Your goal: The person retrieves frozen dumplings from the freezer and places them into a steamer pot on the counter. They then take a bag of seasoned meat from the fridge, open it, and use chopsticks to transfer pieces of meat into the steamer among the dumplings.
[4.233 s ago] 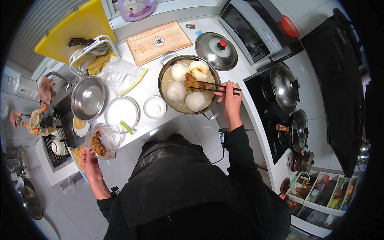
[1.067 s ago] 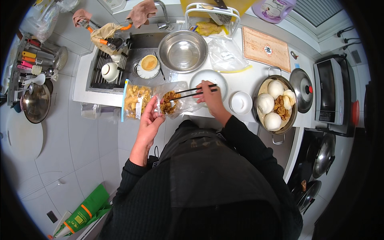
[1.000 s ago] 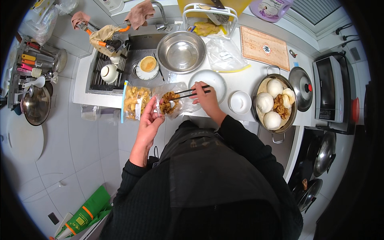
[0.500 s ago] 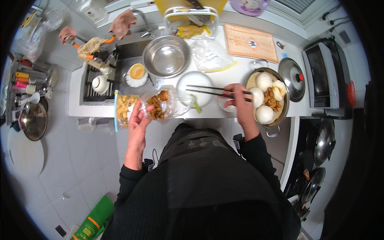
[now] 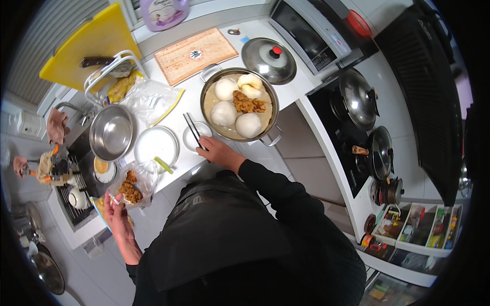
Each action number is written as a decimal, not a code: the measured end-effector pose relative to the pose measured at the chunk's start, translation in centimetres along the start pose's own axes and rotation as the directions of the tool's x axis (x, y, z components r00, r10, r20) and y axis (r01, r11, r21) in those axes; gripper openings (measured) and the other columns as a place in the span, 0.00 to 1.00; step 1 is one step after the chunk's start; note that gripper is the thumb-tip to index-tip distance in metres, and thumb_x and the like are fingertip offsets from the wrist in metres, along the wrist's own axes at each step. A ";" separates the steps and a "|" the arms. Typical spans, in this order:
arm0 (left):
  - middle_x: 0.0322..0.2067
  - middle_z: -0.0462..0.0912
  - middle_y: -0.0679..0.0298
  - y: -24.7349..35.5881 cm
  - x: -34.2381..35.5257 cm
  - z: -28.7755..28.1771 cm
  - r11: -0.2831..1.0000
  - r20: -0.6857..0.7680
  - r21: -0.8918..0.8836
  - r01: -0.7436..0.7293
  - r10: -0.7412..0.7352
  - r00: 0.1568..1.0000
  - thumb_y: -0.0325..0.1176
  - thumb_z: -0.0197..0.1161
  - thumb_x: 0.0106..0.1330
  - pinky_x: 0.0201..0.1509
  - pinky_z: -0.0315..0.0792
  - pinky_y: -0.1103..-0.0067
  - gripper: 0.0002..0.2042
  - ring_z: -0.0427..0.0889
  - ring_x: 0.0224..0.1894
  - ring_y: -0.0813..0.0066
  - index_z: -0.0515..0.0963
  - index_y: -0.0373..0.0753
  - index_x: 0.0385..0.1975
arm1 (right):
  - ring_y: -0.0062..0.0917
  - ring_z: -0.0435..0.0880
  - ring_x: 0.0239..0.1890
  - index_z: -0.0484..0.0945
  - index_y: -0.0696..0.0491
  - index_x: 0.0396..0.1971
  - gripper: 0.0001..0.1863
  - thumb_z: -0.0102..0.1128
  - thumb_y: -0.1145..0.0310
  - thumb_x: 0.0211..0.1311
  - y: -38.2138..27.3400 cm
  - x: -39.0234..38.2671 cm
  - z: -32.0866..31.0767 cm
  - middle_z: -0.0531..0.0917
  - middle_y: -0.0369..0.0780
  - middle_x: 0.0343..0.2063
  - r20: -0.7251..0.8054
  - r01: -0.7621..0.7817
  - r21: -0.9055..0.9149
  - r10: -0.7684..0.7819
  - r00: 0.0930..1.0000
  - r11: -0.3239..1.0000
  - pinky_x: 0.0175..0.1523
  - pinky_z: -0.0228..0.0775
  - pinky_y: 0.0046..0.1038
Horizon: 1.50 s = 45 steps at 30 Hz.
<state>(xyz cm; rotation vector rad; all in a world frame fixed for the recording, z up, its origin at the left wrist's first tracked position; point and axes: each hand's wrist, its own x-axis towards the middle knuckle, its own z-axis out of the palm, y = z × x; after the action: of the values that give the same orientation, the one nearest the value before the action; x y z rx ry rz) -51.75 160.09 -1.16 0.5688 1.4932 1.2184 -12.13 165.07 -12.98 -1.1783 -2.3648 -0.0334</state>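
Note:
My left hand [image 5: 118, 217] is closed on the neck of a clear plastic bag [image 5: 145, 178] with browned fried pieces [image 5: 130, 187] inside. Partly behind that hand is a second bag [image 5: 100, 208] with a blue edge. My right hand [image 5: 218, 152] grips black chopsticks [image 5: 192, 126], their tips above a small white bowl [image 5: 190, 142] on the counter. Right of the bowl, a steel steamer pot [image 5: 276, 109] holds several white buns [image 5: 223, 113] around a heap of fried pieces [image 5: 248, 103]. A white plate [image 5: 153, 145] lies between the hands, a green strip [image 5: 163, 164] at its edge.
A steel basin [image 5: 111, 132] and an open zip bag [image 5: 153, 102] lie beyond the plate. Behind stand a wooden board [image 5: 196, 53] and a knife rack [image 5: 115, 74]. A pot lid [image 5: 269, 60] sits beside the steamer. The stove [image 5: 339, 143] carries lidded pans at right.
My view has swung right, bringing the stove and drawers in. The chopsticks moved from over the plate to over the small bowl. My left hand keeps hold of the bag.

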 end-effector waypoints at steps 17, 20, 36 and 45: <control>0.45 0.82 0.64 -0.1 -0.6 0.1 1.000 -0.004 0.024 -0.020 0.020 1.000 0.27 0.56 0.66 0.38 0.65 0.87 0.26 0.73 0.36 0.86 0.63 0.42 0.65 | 0.42 0.71 0.60 0.74 0.60 0.44 0.14 0.55 0.72 0.59 1.5 -2.7 2.6 0.73 0.51 0.50 0.084 0.037 -0.016 -0.035 0.996 0.999 0.63 0.66 0.34; 0.45 0.82 0.63 0.0 -0.8 -0.6 0.990 -0.091 0.142 0.014 -0.001 0.996 0.20 0.52 0.63 0.44 0.66 0.86 0.28 0.75 0.42 0.83 0.62 0.42 0.66 | 0.43 0.70 0.57 0.75 0.58 0.48 0.14 0.51 0.72 0.64 1.4 -3.0 3.0 0.73 0.51 0.53 0.134 -0.119 0.320 0.079 0.988 0.940 0.65 0.61 0.38; 0.46 0.80 0.67 0.4 -4.8 -3.7 0.999 -0.062 -0.024 -0.045 0.044 0.997 0.16 0.53 0.59 0.51 0.64 0.87 0.32 0.72 0.43 0.87 0.61 0.41 0.67 | 0.47 0.70 0.60 0.73 0.56 0.53 0.25 0.53 0.83 0.50 -6.5 6.7 -3.6 0.73 0.49 0.54 0.197 0.012 0.222 -0.057 0.979 0.975 0.63 0.64 0.41; 0.46 0.81 0.66 1.1 -4.9 -4.6 0.996 -0.065 -0.070 -0.060 0.056 0.996 0.17 0.53 0.60 0.56 0.63 0.85 0.31 0.74 0.47 0.85 0.61 0.39 0.67 | 0.44 0.70 0.58 0.75 0.56 0.35 0.11 0.57 0.77 0.48 -13.6 16.8 3.1 0.72 0.49 0.54 0.088 0.321 0.280 -0.357 0.930 0.905 0.56 0.65 0.39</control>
<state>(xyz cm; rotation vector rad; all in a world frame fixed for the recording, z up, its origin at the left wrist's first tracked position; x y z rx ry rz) -54.70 154.59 1.46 0.5331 1.4880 1.3405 -32.22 169.79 -5.68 -0.6525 -2.5727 0.2439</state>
